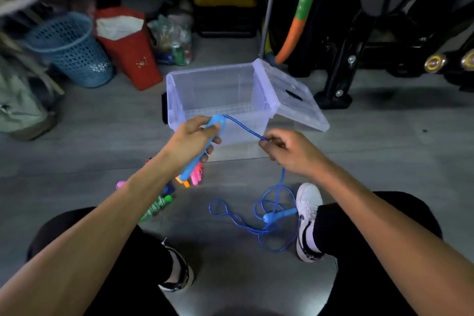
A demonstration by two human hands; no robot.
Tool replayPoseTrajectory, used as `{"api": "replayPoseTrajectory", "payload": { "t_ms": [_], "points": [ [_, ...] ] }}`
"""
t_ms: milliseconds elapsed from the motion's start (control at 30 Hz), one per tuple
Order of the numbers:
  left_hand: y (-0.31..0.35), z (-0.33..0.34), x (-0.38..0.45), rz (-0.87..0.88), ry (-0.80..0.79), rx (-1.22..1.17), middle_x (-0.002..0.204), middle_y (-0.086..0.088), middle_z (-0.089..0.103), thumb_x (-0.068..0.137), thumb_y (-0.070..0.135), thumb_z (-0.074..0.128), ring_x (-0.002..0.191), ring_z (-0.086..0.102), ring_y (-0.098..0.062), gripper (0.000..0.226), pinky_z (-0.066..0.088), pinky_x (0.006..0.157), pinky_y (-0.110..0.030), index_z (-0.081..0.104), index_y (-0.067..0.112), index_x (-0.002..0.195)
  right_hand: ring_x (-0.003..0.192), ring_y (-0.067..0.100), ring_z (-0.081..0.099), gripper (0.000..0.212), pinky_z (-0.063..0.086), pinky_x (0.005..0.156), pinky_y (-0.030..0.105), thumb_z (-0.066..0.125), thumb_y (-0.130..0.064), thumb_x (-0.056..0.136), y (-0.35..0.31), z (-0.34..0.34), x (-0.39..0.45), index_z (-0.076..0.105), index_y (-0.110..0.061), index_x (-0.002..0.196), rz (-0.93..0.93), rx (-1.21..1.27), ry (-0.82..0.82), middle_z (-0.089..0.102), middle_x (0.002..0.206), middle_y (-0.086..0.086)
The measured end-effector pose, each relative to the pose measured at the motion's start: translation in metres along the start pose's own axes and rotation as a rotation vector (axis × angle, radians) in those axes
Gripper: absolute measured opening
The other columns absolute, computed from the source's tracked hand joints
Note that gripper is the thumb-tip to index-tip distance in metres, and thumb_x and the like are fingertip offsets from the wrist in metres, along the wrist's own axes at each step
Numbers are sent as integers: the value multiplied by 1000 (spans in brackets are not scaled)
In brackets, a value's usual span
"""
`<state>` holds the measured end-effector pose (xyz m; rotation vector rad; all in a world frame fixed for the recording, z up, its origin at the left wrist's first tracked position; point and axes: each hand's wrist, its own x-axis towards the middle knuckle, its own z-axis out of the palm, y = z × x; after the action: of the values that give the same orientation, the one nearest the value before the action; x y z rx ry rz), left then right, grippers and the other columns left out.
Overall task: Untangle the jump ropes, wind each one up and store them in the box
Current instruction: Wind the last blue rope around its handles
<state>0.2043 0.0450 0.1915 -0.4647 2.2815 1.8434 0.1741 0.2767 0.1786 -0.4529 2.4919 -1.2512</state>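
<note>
the left hand (pixel 193 140) is wrapped around a light blue handle (pixel 202 146) of the blue jump rope (pixel 272 202), thumb pressed near its top end, just in front of the clear plastic box (pixel 218 95). the cord leaves the top of that handle, arcs across the near wall of the box and runs into the right hand (pixel 289 150), whose fingertips pinch it. below the right hand the cord drops to the grey floor (pixel 102 136) and lies in loose loops in front of the box, beside a white shoe (pixel 307 215); the second blue handle (pixel 279 215) lies among those loops. the box stands open, its lid (pixel 292 95) hanging off its right side. nearer than the box, under the left forearm, sits a heap of other ropes (pixel 179 187) with pink, orange and green parts. left of the box stand a red bag (pixel 130 51) and a blue basket (pixel 74 51).
</note>
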Motion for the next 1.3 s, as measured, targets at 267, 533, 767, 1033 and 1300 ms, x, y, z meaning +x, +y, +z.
{"api": "replayPoseTrajectory", "payload": {
  "t_ms": [267,533,767,1033,1300],
  "points": [
    [9,-6,8,-337,-29,-488,95,-9,71,82,44,71,36,34,-6,35,32,34,-16,59,15,96,51,1,48,22,37,54,20,49,-19,98,-10,16,9,66,-22,85,-35,-178,-58,54,56,-11],
    [10,-7,17,-394,-89,-494,95,-12,75,87,12,68,36,28,-5,13,34,36,-15,56,14,93,56,1,48,20,34,55,15,53,-25,99,-23,33,18,68,-15,91,-169,-132,-108,55,59,-15],
    [4,-29,38,-174,403,-491,73,-13,69,84,-4,62,44,40,-14,19,35,37,-18,52,11,78,52,1,52,19,46,59,27,56,-20,92,-15,5,26,65,-25,76,21,-79,-132,60,57,-16],
    [7,-1,22,-40,254,-13,58,-1,53,81,19,74,41,38,-17,18,39,46,-25,60,7,80,55,13,43,18,38,57,33,57,-23,95,-18,-6,31,66,-13,84,-130,-155,8,56,62,5],
    [14,32,6,-8,-68,-13,58,5,60,85,19,72,43,39,-16,11,48,51,-27,67,9,82,52,9,42,26,36,53,30,58,-29,96,-27,-1,32,63,-10,78,-136,-173,-78,60,64,8]
  ]
}}
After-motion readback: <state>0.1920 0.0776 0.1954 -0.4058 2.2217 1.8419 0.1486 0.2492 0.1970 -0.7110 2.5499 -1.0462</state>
